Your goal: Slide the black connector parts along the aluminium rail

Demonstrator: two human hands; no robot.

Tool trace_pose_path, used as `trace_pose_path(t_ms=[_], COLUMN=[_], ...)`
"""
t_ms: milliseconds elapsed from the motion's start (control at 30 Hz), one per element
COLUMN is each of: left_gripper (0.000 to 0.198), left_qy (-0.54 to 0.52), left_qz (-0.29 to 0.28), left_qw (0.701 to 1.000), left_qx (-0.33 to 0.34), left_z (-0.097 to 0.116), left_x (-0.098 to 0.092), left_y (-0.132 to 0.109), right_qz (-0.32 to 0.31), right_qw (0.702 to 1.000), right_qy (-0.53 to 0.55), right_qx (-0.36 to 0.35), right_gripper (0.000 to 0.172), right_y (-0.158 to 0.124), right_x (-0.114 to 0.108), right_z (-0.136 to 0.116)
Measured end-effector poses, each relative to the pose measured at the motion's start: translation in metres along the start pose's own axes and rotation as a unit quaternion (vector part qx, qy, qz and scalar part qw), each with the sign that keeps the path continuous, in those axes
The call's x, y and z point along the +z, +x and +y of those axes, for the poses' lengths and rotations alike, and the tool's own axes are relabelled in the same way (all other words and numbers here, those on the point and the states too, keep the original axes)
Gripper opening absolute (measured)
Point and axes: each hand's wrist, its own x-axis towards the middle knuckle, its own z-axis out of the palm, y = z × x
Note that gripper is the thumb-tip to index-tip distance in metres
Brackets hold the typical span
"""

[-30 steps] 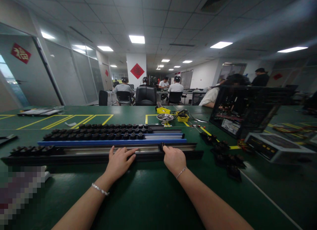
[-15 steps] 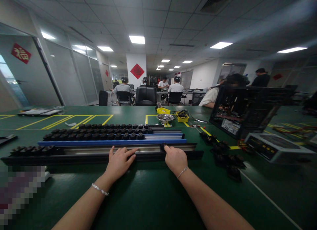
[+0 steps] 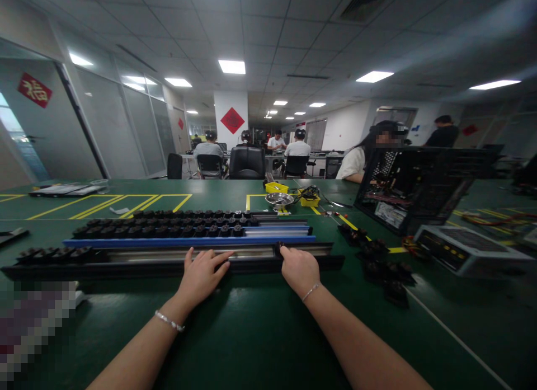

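A long black and silver rail [image 3: 168, 258] lies across the green table in front of me, with several small black parts [image 3: 54, 254] seated at its left end. My left hand [image 3: 203, 275] rests flat on the rail's near edge, fingers spread. My right hand [image 3: 298, 269] is closed around a small black part [image 3: 278, 247] sitting on the rail. Behind lie a blue-edged rail [image 3: 188, 240] and further rails filled with rows of black parts [image 3: 159, 229].
A heap of loose black parts [image 3: 380, 261] lies to the right. Beyond it stand an open computer case [image 3: 419, 186] and a grey power supply box [image 3: 465, 247]. A metal bowl [image 3: 279, 198] and yellow bins [image 3: 277, 187] sit farther back. Several people sit at distant desks.
My right hand has shifted slightly to the right along the rail with the small black part. A person behind the computer case has raised their head.
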Motion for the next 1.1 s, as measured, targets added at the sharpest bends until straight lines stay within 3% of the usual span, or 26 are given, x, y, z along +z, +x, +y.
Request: trace_pose_path(t_ms=[800,967,1100], left_gripper=[0.038,0.038,0.037], left_qy=[0.002,0.003,0.006], left_qz=[0.001,-0.004,-0.008], left_qw=[1.0,1.0,1.0], left_qx=[0.003,0.003,-0.001], left_z=[0.001,0.001,0.001], left_x=[-0.001,-0.002,-0.001], left_y=[-0.001,0.0,0.001], right_qz=[-0.01,-0.017,0.014], right_qw=[1.0,0.999,0.992], right_qy=[0.008,0.042,0.096], right_qx=[0.004,-0.025,-0.077], right_gripper=[0.024,0.026,0.039], right_y=[-0.001,-0.006,-0.015], right_x=[-0.003,0.001,0.008], right_z=[0.006,0.021,0.035])
